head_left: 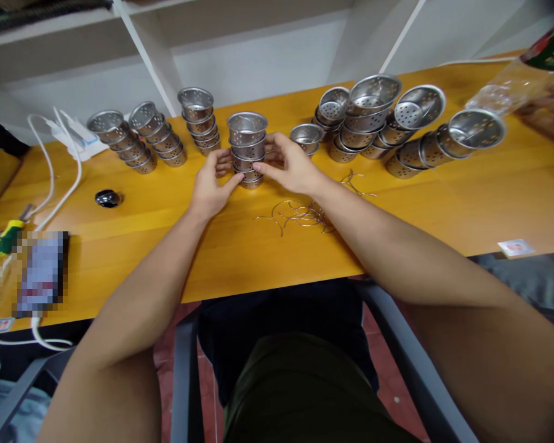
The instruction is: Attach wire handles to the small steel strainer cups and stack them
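Here the left hand [212,186] and right hand [295,165] are both closed round a stack of cups [248,149], one from each side; it stands upright on the table [240,261], between other stacks [200,117] to left and right; loose wires [305,215] lie nearby, partly hidden by the right forearm [388,246].

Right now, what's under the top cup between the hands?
More metal cups, one below another, their rims and holed sides showing. The left hand and right hand cover parts of them; their insides are hidden.
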The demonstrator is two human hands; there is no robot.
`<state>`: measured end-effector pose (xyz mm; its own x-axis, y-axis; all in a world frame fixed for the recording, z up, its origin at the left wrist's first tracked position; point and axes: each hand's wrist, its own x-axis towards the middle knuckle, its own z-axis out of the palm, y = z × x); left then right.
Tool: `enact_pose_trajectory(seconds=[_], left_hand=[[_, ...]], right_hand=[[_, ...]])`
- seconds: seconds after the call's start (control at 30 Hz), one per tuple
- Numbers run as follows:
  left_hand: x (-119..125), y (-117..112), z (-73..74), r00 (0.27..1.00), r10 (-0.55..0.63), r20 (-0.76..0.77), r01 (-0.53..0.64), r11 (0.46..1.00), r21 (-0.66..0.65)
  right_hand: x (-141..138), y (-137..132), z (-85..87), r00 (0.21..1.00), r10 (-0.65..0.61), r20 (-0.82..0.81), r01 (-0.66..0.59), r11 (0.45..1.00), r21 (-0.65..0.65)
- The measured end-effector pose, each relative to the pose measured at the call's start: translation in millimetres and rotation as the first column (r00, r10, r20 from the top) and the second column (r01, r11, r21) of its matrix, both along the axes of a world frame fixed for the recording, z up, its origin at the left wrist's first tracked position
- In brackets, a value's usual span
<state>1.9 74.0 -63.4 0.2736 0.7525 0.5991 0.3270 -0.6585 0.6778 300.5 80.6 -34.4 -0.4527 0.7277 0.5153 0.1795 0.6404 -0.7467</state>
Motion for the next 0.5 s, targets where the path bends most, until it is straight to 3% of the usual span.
enact_pose_trajectory(seconds=[0.3,0.5], left_hand=[[4.5,-2.8,1.7,0.999,0.026,-0.030,-0.026,0.999,-0.031],[-1.0,1.8,-5.6,0.998,0.066,-0.019,-0.067,0.997,-0.044]], right_hand=[[-5.3,-1.3,-5.2,0.999,-0.002,-0.038,0.000,0.998,-0.070],[-1.4,-3.1,-3.9,0.991,-0.131,-0.019,0.132,0.990,0.058]])
